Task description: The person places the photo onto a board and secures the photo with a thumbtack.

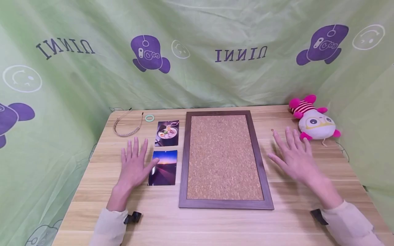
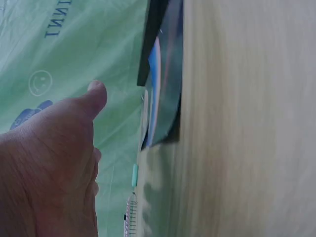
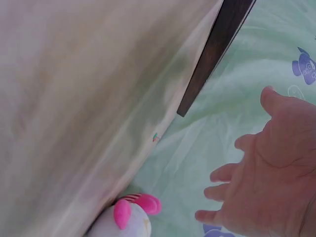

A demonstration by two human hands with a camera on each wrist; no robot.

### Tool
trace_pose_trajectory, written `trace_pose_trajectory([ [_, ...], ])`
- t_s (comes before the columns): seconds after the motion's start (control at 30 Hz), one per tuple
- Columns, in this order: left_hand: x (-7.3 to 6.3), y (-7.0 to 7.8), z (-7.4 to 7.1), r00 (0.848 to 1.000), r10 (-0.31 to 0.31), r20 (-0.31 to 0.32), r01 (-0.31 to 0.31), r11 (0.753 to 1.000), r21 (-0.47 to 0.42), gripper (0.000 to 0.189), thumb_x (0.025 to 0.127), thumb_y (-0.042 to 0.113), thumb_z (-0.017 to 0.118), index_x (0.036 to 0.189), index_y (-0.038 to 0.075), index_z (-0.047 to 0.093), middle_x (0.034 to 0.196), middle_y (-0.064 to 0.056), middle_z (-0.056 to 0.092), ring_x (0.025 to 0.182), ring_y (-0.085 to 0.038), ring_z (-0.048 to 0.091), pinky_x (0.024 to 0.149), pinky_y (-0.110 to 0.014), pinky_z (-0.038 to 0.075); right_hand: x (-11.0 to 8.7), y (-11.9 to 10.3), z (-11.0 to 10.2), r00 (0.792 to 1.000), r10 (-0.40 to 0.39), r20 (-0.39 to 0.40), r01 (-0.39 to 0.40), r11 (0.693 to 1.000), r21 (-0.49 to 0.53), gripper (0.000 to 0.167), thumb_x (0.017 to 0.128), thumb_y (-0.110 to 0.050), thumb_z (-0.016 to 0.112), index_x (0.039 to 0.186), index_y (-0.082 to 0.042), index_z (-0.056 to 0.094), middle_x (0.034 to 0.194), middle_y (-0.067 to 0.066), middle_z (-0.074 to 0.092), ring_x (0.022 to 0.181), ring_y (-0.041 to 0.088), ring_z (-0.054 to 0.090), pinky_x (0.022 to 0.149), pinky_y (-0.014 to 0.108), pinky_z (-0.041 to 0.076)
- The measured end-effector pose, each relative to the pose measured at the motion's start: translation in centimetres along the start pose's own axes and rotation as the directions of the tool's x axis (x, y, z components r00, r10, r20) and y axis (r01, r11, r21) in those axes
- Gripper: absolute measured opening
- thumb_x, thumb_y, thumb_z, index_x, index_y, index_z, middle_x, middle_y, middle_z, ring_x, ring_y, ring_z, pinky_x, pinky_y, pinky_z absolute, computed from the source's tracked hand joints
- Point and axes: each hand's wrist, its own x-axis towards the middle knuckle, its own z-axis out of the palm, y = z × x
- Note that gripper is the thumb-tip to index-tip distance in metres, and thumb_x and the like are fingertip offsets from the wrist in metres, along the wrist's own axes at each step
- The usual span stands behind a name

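A cork board (image 1: 224, 157) in a dark wooden frame lies on the table between the two hands. My left hand (image 1: 133, 169) hovers above the wood with its fingers spread, the thumb overlapping the edge of a sunset road photo (image 1: 164, 171) in the head view. Above that photo lies a picture of a noodle bowl (image 1: 167, 133). On the other side my right hand (image 1: 297, 162) is held over the table, fingers apart and holding nothing. Just beyond its fingertips sits a tiny reddish item (image 1: 272, 130), which the right wrist view shows as a small red-and-green piece (image 3: 156, 138).
A beaded headband (image 1: 127, 134) and a mint-green ring (image 1: 149, 118) lie at the back left. In the back right corner rests a plush toy (image 1: 317, 124) with pink limbs and a striped body. Green printed curtain (image 1: 197, 82) surrounds the table's back and sides.
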Motion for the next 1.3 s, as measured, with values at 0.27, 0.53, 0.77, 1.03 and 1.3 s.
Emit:
trace_pose_trajectory([
  [0.27, -1.1, 2.1, 0.2, 0.999, -0.029, -0.024, 0.026, 0.992, -0.126, 0.087, 0.109, 0.053, 0.065, 0.170, -0.003, 0.037, 0.171, -0.041, 0.027, 0.156, -0.063, 0.026, 0.127, -0.077, 0.020, -0.3, -1.3, 0.7, 0.996, -0.090, -0.019, 0.090, 0.996, 0.015, 0.088, 0.107, -0.045, 0.072, 0.173, -0.002, 0.031, 0.159, 0.043, 0.043, 0.150, 0.063, 0.037, 0.121, 0.083, 0.027],
  [0.53, -1.6, 3.6, 1.5, 0.991, -0.132, -0.008, 0.128, 0.976, -0.174, 0.096, 0.104, 0.056, 0.072, 0.169, -0.005, 0.036, 0.153, -0.040, 0.042, 0.137, -0.054, 0.042, 0.114, -0.069, 0.041, -0.5, -1.6, 1.5, 0.972, -0.234, 0.014, 0.232, 0.968, 0.097, 0.087, 0.101, -0.036, 0.082, 0.166, 0.007, 0.042, 0.123, 0.024, 0.066, 0.110, 0.038, 0.066, 0.098, 0.061, 0.057],
  [0.77, -1.8, 4.4, 2.0, 0.971, -0.237, 0.015, 0.234, 0.943, -0.238, 0.107, 0.097, 0.057, 0.081, 0.170, -0.005, 0.033, 0.148, -0.036, 0.044, 0.133, -0.050, 0.047, 0.106, -0.067, 0.051, -0.4, -1.7, 1.7, 0.963, -0.258, 0.076, 0.247, 0.960, 0.133, 0.091, 0.097, -0.041, 0.087, 0.163, 0.008, 0.047, 0.109, 0.011, 0.065, 0.094, 0.023, 0.062, 0.087, 0.053, 0.060],
  [1.03, -1.9, 4.9, 2.2, 0.962, -0.271, -0.002, 0.261, 0.929, -0.263, 0.111, 0.086, 0.036, 0.096, 0.169, -0.005, 0.034, 0.139, -0.032, 0.047, 0.120, -0.046, 0.051, 0.097, -0.064, 0.055, -0.3, -1.6, 1.7, 0.960, -0.251, 0.122, 0.236, 0.964, 0.122, 0.094, 0.095, -0.046, 0.088, 0.160, 0.010, 0.050, 0.106, 0.010, 0.067, 0.094, 0.022, 0.063, 0.090, 0.056, 0.061],
  [1.3, -2.2, 4.8, 1.6, 0.966, -0.257, 0.003, 0.246, 0.922, -0.298, 0.108, 0.082, 0.026, 0.100, 0.165, -0.007, 0.041, 0.131, -0.031, 0.054, 0.111, -0.044, 0.058, 0.099, -0.061, 0.055, -0.4, -1.7, 1.6, 0.962, -0.244, 0.123, 0.230, 0.966, 0.120, 0.093, 0.095, -0.046, 0.088, 0.160, 0.009, 0.050, 0.120, 0.025, 0.072, 0.110, 0.042, 0.071, 0.099, 0.064, 0.059],
])
